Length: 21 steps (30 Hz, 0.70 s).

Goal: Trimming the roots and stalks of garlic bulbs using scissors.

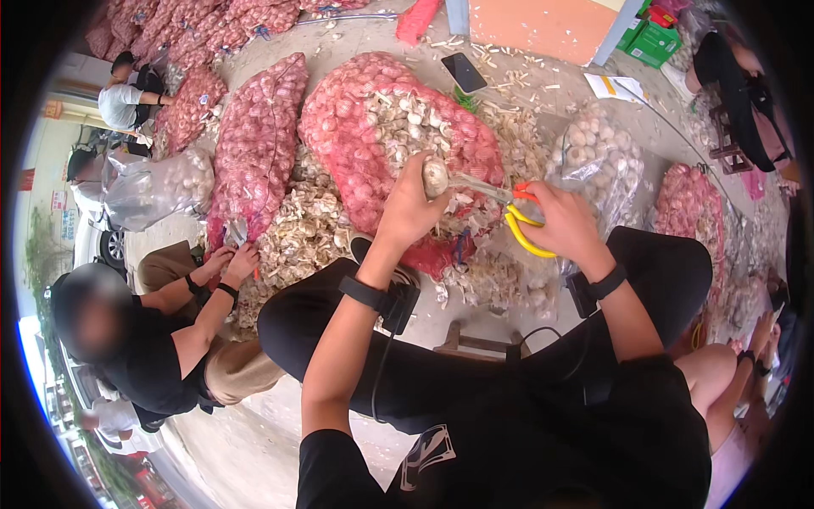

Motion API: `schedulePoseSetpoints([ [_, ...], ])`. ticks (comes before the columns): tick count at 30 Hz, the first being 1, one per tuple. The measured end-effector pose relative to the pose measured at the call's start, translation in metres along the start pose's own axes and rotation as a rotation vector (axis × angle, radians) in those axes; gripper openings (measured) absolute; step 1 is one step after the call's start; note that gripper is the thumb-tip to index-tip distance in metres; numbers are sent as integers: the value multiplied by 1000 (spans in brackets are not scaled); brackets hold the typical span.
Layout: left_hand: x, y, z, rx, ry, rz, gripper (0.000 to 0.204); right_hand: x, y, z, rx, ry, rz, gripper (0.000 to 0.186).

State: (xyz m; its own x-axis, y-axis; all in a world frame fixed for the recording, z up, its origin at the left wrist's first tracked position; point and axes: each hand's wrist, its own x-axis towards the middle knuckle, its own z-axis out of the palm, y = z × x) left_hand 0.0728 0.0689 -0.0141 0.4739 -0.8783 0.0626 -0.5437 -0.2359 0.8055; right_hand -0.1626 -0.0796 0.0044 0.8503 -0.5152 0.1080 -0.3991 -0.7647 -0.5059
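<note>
One garlic bulb [435, 178] is held up by the left hand [409, 202], grip closed around it, thumb and fingers at its sides. The bulb is raised in front of the opening of a big red mesh bag [348, 127], in which loose pale bulbs [411, 120] are exposed. Scissors [496, 191] with yellow and orange handles are gripped by the right hand [566, 222], fingers wrapped at the handles, blades pointed left at the bulb. Whether the bulb is touched by the blade tips cannot quite be told; the detail is small. Black bands are worn on both wrists.

A clear plastic bag [598, 148] filled with bulbs is set to the right of the mesh bag. A black phone [464, 73] is placed beyond it, near scattered stalks [517, 72]. Husks [309, 216] are heaped on the floor to the left, beside a tall red sack [259, 127]. At that sack's lower end, a tool is handled by a co-worker [127, 339], seated at left, dressed in a black top and tan trousers.
</note>
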Motion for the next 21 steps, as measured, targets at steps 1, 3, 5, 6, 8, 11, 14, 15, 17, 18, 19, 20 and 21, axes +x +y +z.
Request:
schedulePoseSetpoints([
  [1,0,0,0,4,-7,0,67,0,0,1,-8,16,-7,42],
  [3,0,2,0,8,-16,1,67,0,1,3,-17,32,-12,41],
  [5,0,4,1,58,-21,16,67,0,4,5,-45,29,23,40],
  [6,-1,3,2,58,-22,16,67,1,3,4,-45,29,23,40],
  [8,-2,0,4,59,-29,61,68,2,1,0,-44,7,45,37],
  [11,-1,-2,5,73,-34,82,68,3,0,-2,-31,-1,45,36],
  [14,1,-2,4,-40,-60,0,70,2,4,-5,-28,-8,72,35],
  [15,1,-1,4,-41,-61,1,70,2,6,-6,-29,-7,73,35],
  [17,1,-1,3,-130,-112,-92,68,2,8,-6,-54,-8,58,36],
  [18,1,-1,3,-132,-108,-91,68,3,8,-7,-56,-8,55,36],
  [19,0,-2,3,-99,-98,-98,68,3,7,-9,-64,-59,103,39],
  [20,-1,-2,4,-66,-80,-107,68,4,7,-12,-73,-112,142,42],
  [21,0,-7,4,-70,-67,-109,68,4,8,-12,-79,-115,130,42],
])
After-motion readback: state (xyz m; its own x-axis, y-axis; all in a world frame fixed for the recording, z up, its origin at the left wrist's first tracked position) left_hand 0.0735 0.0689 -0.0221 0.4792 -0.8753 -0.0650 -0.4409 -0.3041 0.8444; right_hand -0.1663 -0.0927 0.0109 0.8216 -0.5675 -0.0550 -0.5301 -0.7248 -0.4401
